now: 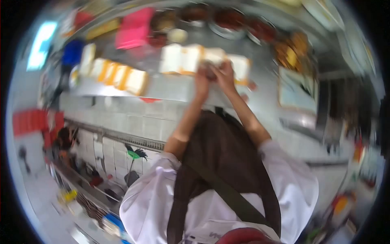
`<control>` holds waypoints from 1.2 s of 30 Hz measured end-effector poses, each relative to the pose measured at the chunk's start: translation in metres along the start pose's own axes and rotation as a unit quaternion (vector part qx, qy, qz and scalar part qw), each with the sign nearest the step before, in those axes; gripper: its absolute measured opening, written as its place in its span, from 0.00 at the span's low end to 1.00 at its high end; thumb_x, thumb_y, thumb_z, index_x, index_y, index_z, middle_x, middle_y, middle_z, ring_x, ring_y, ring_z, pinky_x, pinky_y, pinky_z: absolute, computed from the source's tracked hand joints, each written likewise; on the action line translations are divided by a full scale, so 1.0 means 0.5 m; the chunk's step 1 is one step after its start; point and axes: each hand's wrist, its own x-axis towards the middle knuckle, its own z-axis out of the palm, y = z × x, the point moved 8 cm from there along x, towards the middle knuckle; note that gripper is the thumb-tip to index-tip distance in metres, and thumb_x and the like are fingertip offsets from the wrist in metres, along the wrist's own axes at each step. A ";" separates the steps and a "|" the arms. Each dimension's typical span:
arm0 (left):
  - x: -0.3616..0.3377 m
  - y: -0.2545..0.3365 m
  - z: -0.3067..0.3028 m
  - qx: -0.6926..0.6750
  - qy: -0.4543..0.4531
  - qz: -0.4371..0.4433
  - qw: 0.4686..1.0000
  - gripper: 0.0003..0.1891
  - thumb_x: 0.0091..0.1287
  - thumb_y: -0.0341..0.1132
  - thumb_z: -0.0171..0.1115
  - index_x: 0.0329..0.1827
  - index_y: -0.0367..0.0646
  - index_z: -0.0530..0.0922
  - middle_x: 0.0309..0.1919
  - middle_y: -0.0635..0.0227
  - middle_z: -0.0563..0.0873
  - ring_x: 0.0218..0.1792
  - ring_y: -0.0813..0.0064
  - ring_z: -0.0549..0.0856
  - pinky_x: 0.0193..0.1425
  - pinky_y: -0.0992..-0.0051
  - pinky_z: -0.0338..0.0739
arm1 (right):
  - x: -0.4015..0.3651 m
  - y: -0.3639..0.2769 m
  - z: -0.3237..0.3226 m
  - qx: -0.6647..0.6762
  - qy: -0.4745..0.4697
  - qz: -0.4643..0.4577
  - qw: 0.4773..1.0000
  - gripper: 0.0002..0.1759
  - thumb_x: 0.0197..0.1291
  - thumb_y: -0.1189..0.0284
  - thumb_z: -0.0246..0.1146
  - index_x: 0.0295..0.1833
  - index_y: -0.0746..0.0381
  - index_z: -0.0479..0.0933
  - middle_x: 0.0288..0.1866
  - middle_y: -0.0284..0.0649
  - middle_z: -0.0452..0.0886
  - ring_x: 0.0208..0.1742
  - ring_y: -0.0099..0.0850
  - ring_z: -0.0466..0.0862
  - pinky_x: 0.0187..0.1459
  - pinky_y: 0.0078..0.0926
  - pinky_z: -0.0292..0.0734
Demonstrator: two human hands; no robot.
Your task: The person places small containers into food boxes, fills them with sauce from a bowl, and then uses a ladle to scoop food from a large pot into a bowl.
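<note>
Both my arms reach forward over a steel counter (170, 87). My left hand (202, 82) and my right hand (226, 74) meet over a row of open white foam boxes (183, 59). Together they pinch a small brownish lump (209, 69); the blur hides what it is. Below the arms I see my white shirt and brown apron (227, 162).
More white and orange boxes (118, 76) line the counter's left part. A pink container (134, 28) and several bowls of dark red food (227, 18) stand at the back. A flat tray (296, 89) lies to the right. A green brush (136, 154) leans on the tiled front below.
</note>
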 end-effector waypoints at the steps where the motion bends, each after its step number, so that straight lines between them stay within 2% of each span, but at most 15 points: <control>1: -0.015 -0.010 -0.022 0.049 0.041 0.005 0.998 0.14 0.71 0.35 0.42 0.46 0.33 0.74 0.35 0.57 0.80 0.39 0.66 0.81 0.41 0.71 0.77 | -0.003 0.083 0.032 0.072 -0.021 0.013 0.997 0.20 0.48 0.63 0.70 0.39 0.63 0.70 0.36 0.39 0.72 0.37 0.28 0.72 0.37 0.28 0.69; 2: -0.023 0.017 -0.032 0.309 0.002 0.155 0.938 0.14 0.68 0.31 0.41 0.44 0.32 0.74 0.38 0.55 0.80 0.39 0.64 0.80 0.44 0.68 0.76 | -0.024 0.028 0.055 0.116 -0.005 -0.052 0.992 0.19 0.49 0.64 0.69 0.40 0.63 0.72 0.36 0.37 0.72 0.39 0.27 0.73 0.40 0.25 0.70; 3: -0.027 0.023 -0.066 0.226 0.101 0.084 0.965 0.13 0.67 0.30 0.42 0.43 0.31 0.75 0.36 0.53 0.80 0.40 0.62 0.80 0.46 0.68 0.75 | -0.048 -0.011 0.084 0.142 -0.060 0.018 0.988 0.17 0.52 0.66 0.67 0.43 0.63 0.72 0.39 0.37 0.74 0.44 0.27 0.74 0.45 0.23 0.71; 4: -0.048 0.043 -0.086 0.090 0.145 0.123 0.978 0.14 0.66 0.33 0.47 0.45 0.31 0.75 0.34 0.56 0.81 0.36 0.64 0.82 0.41 0.70 0.77 | -0.030 0.081 0.106 0.098 -0.137 -0.042 0.985 0.16 0.54 0.71 0.65 0.46 0.63 0.71 0.42 0.37 0.75 0.47 0.25 0.75 0.47 0.22 0.73; 5: -0.053 0.034 -0.100 -0.018 0.112 0.000 0.994 0.16 0.67 0.38 0.50 0.48 0.32 0.74 0.32 0.60 0.83 0.29 0.70 0.83 0.31 0.72 0.78 | -0.065 -0.010 0.132 0.189 -0.184 0.062 0.963 0.12 0.56 0.76 0.62 0.45 0.64 0.71 0.44 0.36 0.76 0.46 0.24 0.77 0.43 0.20 0.74; 6: -0.067 0.075 -0.107 -0.148 0.086 -0.012 0.985 0.19 0.68 0.43 0.51 0.51 0.35 0.74 0.32 0.64 0.83 0.23 0.75 0.82 0.23 0.76 0.77 | -0.077 -0.068 0.153 0.175 -0.204 0.054 0.962 0.09 0.57 0.80 0.58 0.45 0.65 0.72 0.42 0.36 0.78 0.41 0.22 0.79 0.38 0.18 0.74; 12: -0.107 0.148 -0.222 -0.173 0.058 0.026 0.983 0.17 0.72 0.42 0.47 0.53 0.39 0.74 0.29 0.69 0.83 0.27 0.79 0.83 0.24 0.82 0.77 | -0.097 -0.089 0.297 0.120 -0.406 0.150 0.894 0.13 0.56 0.80 0.58 0.49 0.65 0.73 0.41 0.36 0.80 0.40 0.21 0.77 0.34 0.17 0.73; 13: -0.108 0.143 -0.233 -0.178 0.062 0.031 0.982 0.17 0.72 0.42 0.47 0.53 0.39 0.74 0.29 0.69 0.83 0.27 0.79 0.83 0.24 0.82 0.77 | -0.112 -0.093 0.322 0.115 -0.411 0.146 0.893 0.13 0.56 0.80 0.58 0.49 0.65 0.73 0.41 0.36 0.80 0.40 0.21 0.77 0.34 0.17 0.73; 15: -0.128 0.160 -0.304 -0.155 0.223 0.130 0.954 0.16 0.72 0.40 0.45 0.50 0.39 0.77 0.30 0.68 0.83 0.26 0.80 0.82 0.25 0.81 0.78 | -0.148 -0.132 0.367 0.170 -0.381 0.089 0.904 0.14 0.57 0.79 0.57 0.51 0.65 0.73 0.41 0.37 0.81 0.39 0.22 0.78 0.34 0.17 0.73; 16: -0.128 0.153 -0.320 -0.158 0.224 0.133 0.953 0.16 0.72 0.40 0.45 0.50 0.39 0.77 0.30 0.68 0.83 0.26 0.80 0.82 0.25 0.81 0.78 | -0.169 -0.138 0.387 0.167 -0.383 0.086 0.904 0.14 0.57 0.79 0.57 0.51 0.65 0.73 0.41 0.37 0.81 0.39 0.22 0.78 0.34 0.17 0.73; 18: -0.165 0.180 -0.374 -0.046 0.337 0.221 0.914 0.16 0.72 0.40 0.46 0.47 0.39 0.78 0.30 0.68 0.83 0.25 0.81 0.81 0.25 0.81 0.78 | -0.198 -0.163 0.415 0.189 -0.395 0.032 0.899 0.18 0.58 0.79 0.57 0.55 0.66 0.70 0.45 0.36 0.80 0.44 0.22 0.78 0.37 0.14 0.72; 21: -0.207 0.182 -0.402 -0.144 0.360 0.153 0.909 0.14 0.72 0.38 0.47 0.46 0.38 0.79 0.30 0.68 0.83 0.25 0.81 0.81 0.23 0.81 0.77 | -0.223 -0.149 0.450 0.168 -0.439 0.083 0.879 0.17 0.59 0.78 0.57 0.55 0.66 0.70 0.44 0.36 0.80 0.41 0.21 0.78 0.37 0.15 0.72; 28: -0.256 0.231 -0.414 -0.091 0.356 0.189 0.911 0.14 0.71 0.36 0.48 0.46 0.37 0.79 0.30 0.67 0.83 0.25 0.81 0.81 0.21 0.79 0.78 | -0.231 -0.172 0.475 0.140 -0.391 0.050 0.908 0.06 0.62 0.73 0.57 0.41 0.64 0.75 0.26 0.33 0.77 0.21 0.17 0.72 0.17 0.14 0.60; 34: -0.246 0.221 -0.406 -0.048 0.334 0.157 0.928 0.13 0.71 0.36 0.49 0.45 0.36 0.79 0.27 0.68 0.83 0.25 0.82 0.80 0.21 0.80 0.74 | -0.225 -0.180 0.465 0.110 -0.360 0.075 0.923 0.06 0.61 0.70 0.59 0.35 0.61 0.73 0.23 0.31 0.76 0.20 0.15 0.71 0.16 0.14 0.59; 36: -0.243 0.245 -0.394 0.088 0.344 0.237 0.904 0.14 0.71 0.36 0.47 0.42 0.35 0.79 0.24 0.69 0.82 0.23 0.80 0.80 0.22 0.79 0.73 | -0.188 -0.091 0.467 0.074 -0.343 0.035 0.936 0.05 0.60 0.70 0.61 0.38 0.60 0.74 0.27 0.31 0.79 0.25 0.17 0.74 0.21 0.14 0.65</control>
